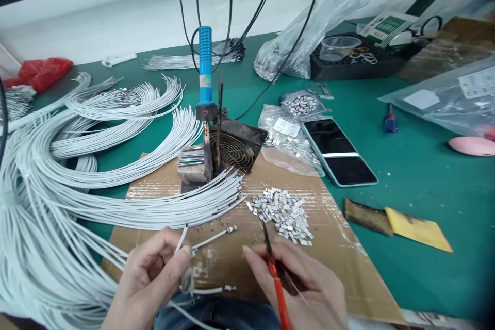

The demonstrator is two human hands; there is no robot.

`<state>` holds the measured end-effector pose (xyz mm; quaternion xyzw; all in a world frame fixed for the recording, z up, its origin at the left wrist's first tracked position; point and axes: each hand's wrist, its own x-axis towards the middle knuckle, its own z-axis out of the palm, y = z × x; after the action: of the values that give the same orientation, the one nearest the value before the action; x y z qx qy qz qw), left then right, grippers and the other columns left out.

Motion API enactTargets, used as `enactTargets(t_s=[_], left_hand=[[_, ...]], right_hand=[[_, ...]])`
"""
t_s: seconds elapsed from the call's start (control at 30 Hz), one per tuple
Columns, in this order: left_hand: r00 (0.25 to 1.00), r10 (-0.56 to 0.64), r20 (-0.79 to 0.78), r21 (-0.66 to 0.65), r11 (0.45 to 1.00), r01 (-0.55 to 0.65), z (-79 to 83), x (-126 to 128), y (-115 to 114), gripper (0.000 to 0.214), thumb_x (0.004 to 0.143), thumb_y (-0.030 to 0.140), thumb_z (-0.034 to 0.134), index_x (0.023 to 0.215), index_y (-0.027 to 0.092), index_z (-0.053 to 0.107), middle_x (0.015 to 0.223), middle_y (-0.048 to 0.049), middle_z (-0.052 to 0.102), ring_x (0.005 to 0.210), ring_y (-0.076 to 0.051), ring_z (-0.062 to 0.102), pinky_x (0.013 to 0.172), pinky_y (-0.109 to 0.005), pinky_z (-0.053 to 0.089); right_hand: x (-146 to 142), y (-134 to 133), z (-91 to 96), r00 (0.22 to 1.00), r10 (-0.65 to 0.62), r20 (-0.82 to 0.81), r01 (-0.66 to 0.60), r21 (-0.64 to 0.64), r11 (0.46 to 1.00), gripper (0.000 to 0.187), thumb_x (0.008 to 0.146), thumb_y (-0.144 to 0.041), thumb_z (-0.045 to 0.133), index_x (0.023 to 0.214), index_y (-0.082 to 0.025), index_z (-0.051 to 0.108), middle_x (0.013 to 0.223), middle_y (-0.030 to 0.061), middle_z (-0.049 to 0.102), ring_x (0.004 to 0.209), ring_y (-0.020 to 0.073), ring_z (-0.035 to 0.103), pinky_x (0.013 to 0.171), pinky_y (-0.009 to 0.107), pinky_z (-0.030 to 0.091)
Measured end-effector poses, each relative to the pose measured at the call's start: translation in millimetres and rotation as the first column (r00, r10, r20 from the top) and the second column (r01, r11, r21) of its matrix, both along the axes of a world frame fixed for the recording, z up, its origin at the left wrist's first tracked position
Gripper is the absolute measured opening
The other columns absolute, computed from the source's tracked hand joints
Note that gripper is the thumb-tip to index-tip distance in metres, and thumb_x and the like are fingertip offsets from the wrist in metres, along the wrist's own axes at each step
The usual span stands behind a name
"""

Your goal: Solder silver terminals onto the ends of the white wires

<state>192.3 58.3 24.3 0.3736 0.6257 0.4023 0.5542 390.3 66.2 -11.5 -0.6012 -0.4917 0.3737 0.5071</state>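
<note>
My left hand (154, 276) pinches a white cable (181, 238) near its end between thumb and fingers, the tip pointing up. In my right hand (305, 283) is a pair of orange-handled tweezers (277, 284), slim dark point upward; the fingers partly hide it. Just beyond that point lies a pile of small silvery metal pieces (284, 211). Short white cable ends with metal tips (214, 237) lie between my hands. Left of the pile, a fanned bundle of white cables (185, 206) reaches across the cardboard (328, 268).
A blue-handled soldering iron (205, 67) stands upright behind the cables, beside a dark fan grille (237, 147). Coiled white cables (38, 206) cover the left. A phone (340, 152), bags of metal pieces (301, 103), a yellow sponge (417, 229) and a black tray (356, 64) occupy the right.
</note>
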Motion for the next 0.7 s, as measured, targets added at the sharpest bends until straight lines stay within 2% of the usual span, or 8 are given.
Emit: enactTargets(t_s=[0.1, 0.2, 0.27, 0.4, 0.47, 0.53, 0.57, 0.7], left_hand=[[0.999, 0.031, -0.034, 0.0, 1.0, -0.031, -3.5, 0, -1, 0.055, 0.079, 0.072, 0.075, 0.074, 0.017, 0.074, 0.049, 0.0074, 0.039, 0.041, -0.004, 0.027, 0.047, -0.023, 0.013], [0.998, 0.015, -0.067, 0.039, 0.999, -0.012, -7.4, 0, -2, 0.055, 0.082, 0.072, 0.072, 0.077, 0.016, 0.075, 0.045, 0.007, 0.041, 0.039, -0.004, 0.028, 0.048, -0.025, 0.015], [0.996, 0.006, -0.085, 0.056, 0.998, -0.001, -9.1, 0, -2, 0.053, 0.084, 0.069, 0.072, 0.074, 0.017, 0.073, 0.046, 0.0059, 0.044, 0.041, -0.006, 0.032, 0.048, -0.025, 0.019], [0.997, 0.021, -0.079, 0.074, 0.997, -0.015, -8.0, 4, -3, 0.05, 0.087, 0.063, 0.073, 0.065, 0.019, 0.067, 0.047, 0.0028, 0.052, 0.045, -0.011, 0.045, 0.048, -0.023, 0.032], [0.998, 0.058, -0.012, 0.06, 0.997, -0.057, -6.8, 7, -3, 0.038, 0.088, 0.059, 0.073, 0.084, 0.021, 0.073, 0.056, 0.0014, 0.063, 0.05, -0.014, 0.055, 0.05, -0.023, 0.042], [0.993, 0.113, 0.021, 0.058, 0.992, -0.114, -8.0, 8, -3, 0.038, 0.088, 0.057, 0.074, 0.107, 0.024, 0.073, 0.07, 0.0001, 0.072, 0.058, -0.017, 0.064, 0.057, -0.024, 0.05], [0.992, 0.127, 0.002, 0.067, 0.99, -0.127, -10.0, 8, -4, 0.04, 0.088, 0.057, 0.074, 0.112, 0.025, 0.072, 0.073, -0.0002, 0.074, 0.06, -0.018, 0.065, 0.059, -0.024, 0.051], [0.986, 0.056, -0.16, 0.068, 0.997, -0.046, -23.6, 6, -7, 0.034, 0.091, 0.057, 0.07, 0.099, 0.024, 0.074, 0.056, 0.0032, 0.061, 0.051, -0.015, 0.054, 0.054, -0.022, 0.045]], right_hand=[[-18, 1, 6.0, 0.984, 0.091, -0.154, -0.101, -0.058, 0.993, 0.016, 0.082, -0.032, 0.077, 0.07, -0.023, 0.079, 0.065, 0.0019, 0.064, 0.057, 0.016, 0.059, 0.05, 0.023, 0.043], [-33, 3, 10.3, 0.938, 0.183, -0.295, -0.223, -0.107, 0.969, 0.008, 0.079, -0.03, 0.078, 0.08, -0.025, 0.084, 0.072, 0.002, 0.066, 0.058, 0.0143, 0.055, 0.051, 0.022, 0.042], [-42, 4, 11.0, 0.91, 0.211, -0.357, -0.268, -0.115, 0.957, 0.011, 0.074, -0.028, 0.081, 0.085, -0.027, 0.086, 0.072, 0.0001, 0.064, 0.057, 0.0124, 0.051, 0.052, 0.022, 0.04], [-53, 5, 8.6, 0.9, 0.198, -0.389, -0.245, -0.074, 0.967, 0.003, 0.076, -0.025, 0.081, 0.074, -0.024, 0.083, 0.065, -0.001, 0.059, 0.058, 0.0123, 0.052, 0.054, 0.022, 0.039], [-54, 7, 6.0, 0.906, 0.18, -0.382, -0.222, -0.069, 0.973, 0.009, 0.078, -0.026, 0.08, 0.07, -0.022, 0.08, 0.065, -0.0007, 0.059, 0.056, 0.0119, 0.052, 0.053, 0.022, 0.039], [-54, 8, 3.1, 0.916, 0.152, -0.373, -0.195, -0.081, 0.977, 0.012, 0.079, -0.028, 0.08, 0.07, -0.02, 0.079, 0.066, 0.0, 0.061, 0.056, 0.0126, 0.053, 0.052, 0.023, 0.041], [-53, 8, 1.8, 0.921, 0.132, -0.366, -0.175, -0.085, 0.981, 0.014, 0.079, -0.029, 0.08, 0.069, -0.02, 0.078, 0.066, 0.0005, 0.062, 0.057, 0.0135, 0.055, 0.053, 0.023, 0.043], [-51, 9, -0.6, 0.927, 0.107, -0.359, -0.154, -0.104, 0.983, 0.016, 0.078, -0.031, 0.08, 0.068, -0.019, 0.078, 0.066, 0.0017, 0.063, 0.058, 0.0139, 0.055, 0.053, 0.023, 0.043]])
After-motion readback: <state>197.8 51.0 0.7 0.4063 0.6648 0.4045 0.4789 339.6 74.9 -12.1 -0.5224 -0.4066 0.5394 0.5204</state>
